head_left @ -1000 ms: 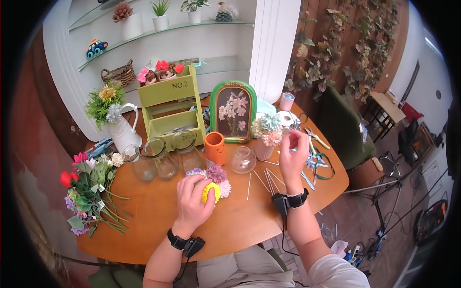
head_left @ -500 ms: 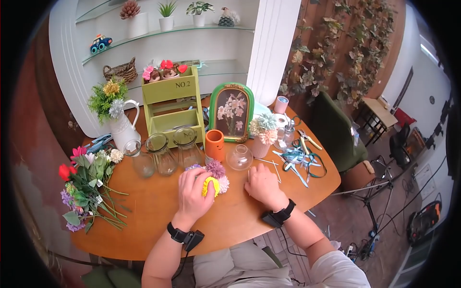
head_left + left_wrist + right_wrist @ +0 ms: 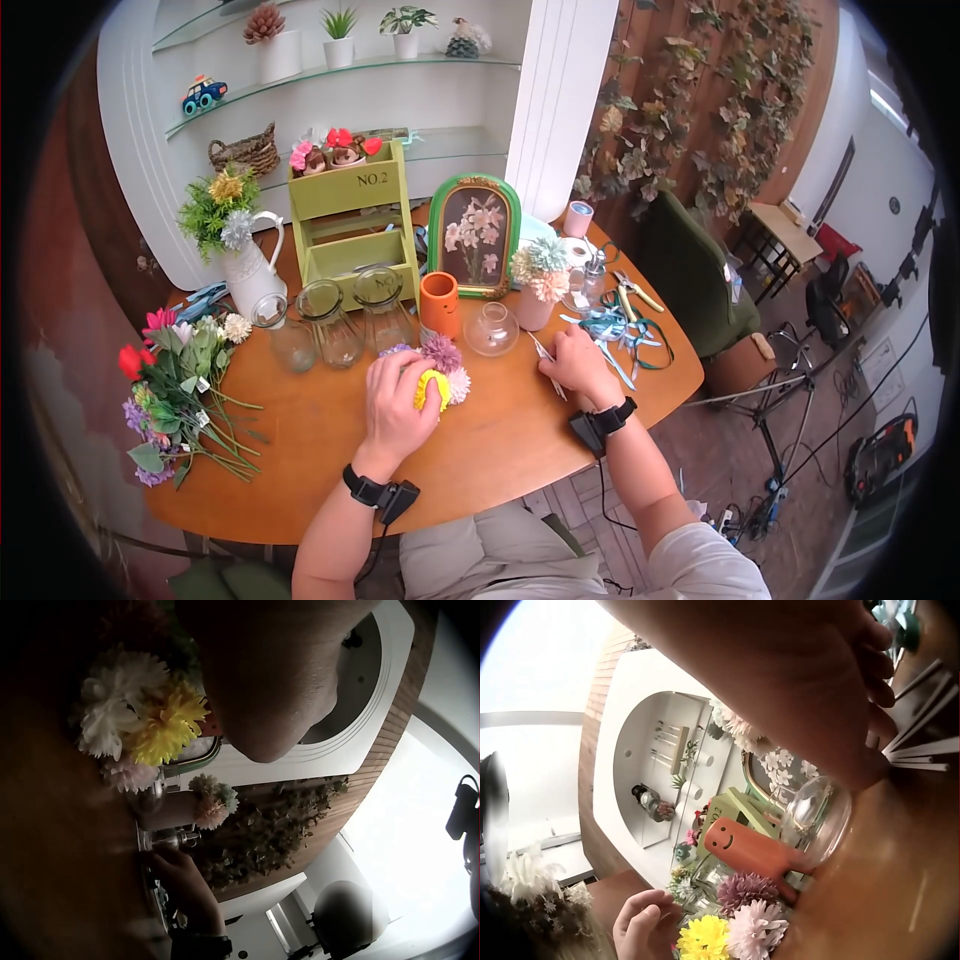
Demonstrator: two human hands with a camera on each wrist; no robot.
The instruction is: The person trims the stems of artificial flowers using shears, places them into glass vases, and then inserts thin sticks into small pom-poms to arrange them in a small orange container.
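My left hand [image 3: 395,405] curls round a yellow flower [image 3: 430,388], with the thumb on its near side. Its stem is hidden. Close against it lie a mauve flower [image 3: 440,350] and a pale pink one [image 3: 756,930]. A white flower [image 3: 118,697] shows beside the yellow one in the left wrist view. Low over the table, my right hand [image 3: 580,365] bends its fingers at several thin white sticks [image 3: 922,727], which fan out from the fingertips in the right wrist view.
Ahead stand a round glass vase [image 3: 491,332], an orange smiling cup [image 3: 439,305] and several glass vases [image 3: 330,330]. A pink vase [image 3: 536,308] of flowers, blue ribbons [image 3: 615,330] and pliers [image 3: 628,292] lie rightward. Loose flowers [image 3: 185,390] cover the table's left side.
My right hand has come down from above the ribbons to the table, then shifted right to the white sticks. My left hand stays at the yellow flower.
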